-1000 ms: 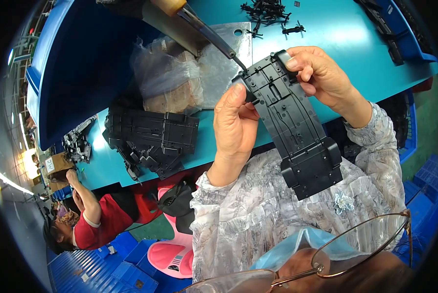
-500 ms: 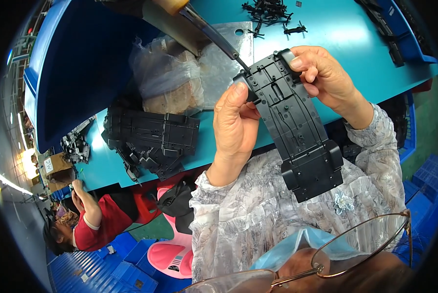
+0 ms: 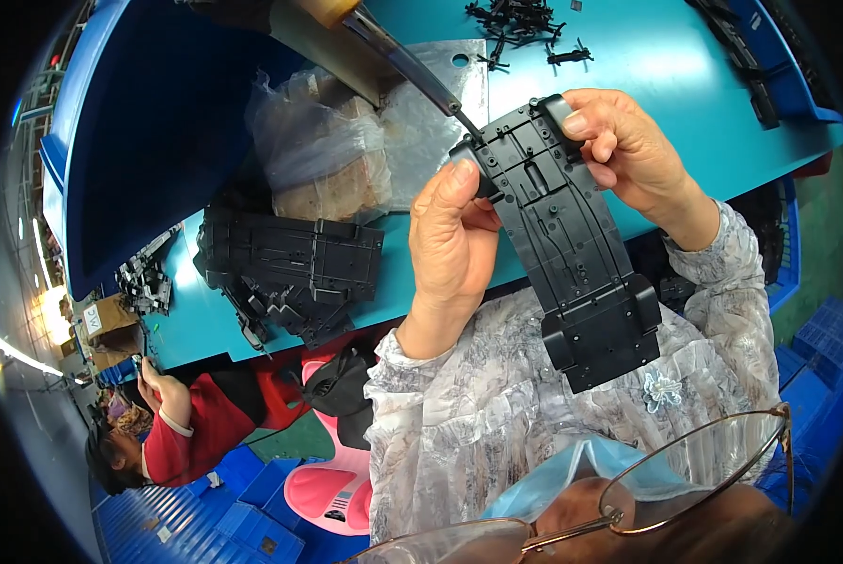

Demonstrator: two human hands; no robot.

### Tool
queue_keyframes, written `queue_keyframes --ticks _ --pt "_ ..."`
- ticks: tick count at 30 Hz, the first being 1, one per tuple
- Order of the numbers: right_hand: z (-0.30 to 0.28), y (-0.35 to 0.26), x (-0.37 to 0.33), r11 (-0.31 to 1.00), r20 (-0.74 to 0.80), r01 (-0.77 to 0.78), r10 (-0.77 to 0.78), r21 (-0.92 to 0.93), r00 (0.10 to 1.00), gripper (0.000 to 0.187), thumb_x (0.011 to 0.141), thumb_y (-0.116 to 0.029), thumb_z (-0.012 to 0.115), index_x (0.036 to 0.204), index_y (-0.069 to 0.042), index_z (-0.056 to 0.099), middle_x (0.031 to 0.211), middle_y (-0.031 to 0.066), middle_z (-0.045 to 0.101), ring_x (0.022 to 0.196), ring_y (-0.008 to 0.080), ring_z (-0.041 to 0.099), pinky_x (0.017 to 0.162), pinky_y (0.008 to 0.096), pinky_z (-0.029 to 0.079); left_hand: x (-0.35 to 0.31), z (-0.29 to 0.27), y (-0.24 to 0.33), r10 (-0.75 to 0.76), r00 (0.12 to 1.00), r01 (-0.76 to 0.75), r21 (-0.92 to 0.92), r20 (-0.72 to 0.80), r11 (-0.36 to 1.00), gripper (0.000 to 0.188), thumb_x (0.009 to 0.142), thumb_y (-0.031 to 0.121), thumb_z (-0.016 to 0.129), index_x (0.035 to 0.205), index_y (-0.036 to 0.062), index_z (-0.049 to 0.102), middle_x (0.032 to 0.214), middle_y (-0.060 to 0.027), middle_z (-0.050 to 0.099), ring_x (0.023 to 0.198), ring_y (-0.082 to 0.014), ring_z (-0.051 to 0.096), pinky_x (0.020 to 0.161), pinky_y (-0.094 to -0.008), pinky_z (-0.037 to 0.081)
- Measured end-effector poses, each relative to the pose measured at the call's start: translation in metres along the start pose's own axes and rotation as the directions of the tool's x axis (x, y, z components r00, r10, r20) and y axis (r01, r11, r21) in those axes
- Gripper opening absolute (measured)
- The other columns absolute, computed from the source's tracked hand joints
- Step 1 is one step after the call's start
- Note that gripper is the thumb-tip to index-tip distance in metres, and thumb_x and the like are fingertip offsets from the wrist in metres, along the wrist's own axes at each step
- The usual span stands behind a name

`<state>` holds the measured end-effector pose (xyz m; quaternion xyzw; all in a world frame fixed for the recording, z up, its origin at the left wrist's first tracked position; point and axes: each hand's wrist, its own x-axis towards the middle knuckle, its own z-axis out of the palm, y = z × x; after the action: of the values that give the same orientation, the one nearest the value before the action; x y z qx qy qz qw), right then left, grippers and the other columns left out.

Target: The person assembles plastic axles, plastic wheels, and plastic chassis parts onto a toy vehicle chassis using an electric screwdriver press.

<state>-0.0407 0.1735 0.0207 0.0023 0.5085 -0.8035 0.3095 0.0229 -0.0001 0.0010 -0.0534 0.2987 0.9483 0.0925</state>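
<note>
Black plastic chassis above the table's near edge, gripped by both hands.
Left hand pinches far-left corner, right hand far-right. Slight rightward drift over the last second; metal-shafted tool keeps its tip at the far-left corner, so work there seems uninterrupted. Long axis slants far-left to near-right, near end toward the patterned blouse.

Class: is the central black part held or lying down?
Held: left hand and right hand grip the black part by opposite sides.

The held part looks smooth plastic, the tabletop glossy.
</note>
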Motion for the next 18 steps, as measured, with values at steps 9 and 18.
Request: queue_keyframes --ticks 9,18 --pt "-0.0022 0.0019 -0.0011 0.999 0.021 0.009 -0.01 0.035 1.0 0.014 0.073 -0.015 0.058 0.066 -0.005 0.051 0.052 -0.0027 0.044 0.035 0.004 0.035 0.032 0.015 0.027 0.0003 0.0027 -0.0034 0.041 0.996 -0.036 0.054 -0.085 0.998 0.028 0.082 0.022 0.054 0.092 -0.0035 0.055 0.085 -0.0099 0.06 0.072 -0.0161 0.058 0.064 -0.027 0.048" --pt "-0.0041 0.0069 -0.0016 0.999 0.023 0.021 -0.022 0.042 0.999 0.013 0.073 -0.013 0.057 0.075 0.0 0.056 0.055 -0.0019 0.048 0.035 0.0032 0.036 0.033 0.0151 0.029 -0.0009 0.0004 -0.0017 0.036 0.986 -0.014 0.135 -0.164 0.991 0.021 0.08 0.02 0.057 0.083 -0.0005 0.058 0.074 -0.0058 0.06 0.06 -0.0088 0.054 0.052 -0.0195 0.041"
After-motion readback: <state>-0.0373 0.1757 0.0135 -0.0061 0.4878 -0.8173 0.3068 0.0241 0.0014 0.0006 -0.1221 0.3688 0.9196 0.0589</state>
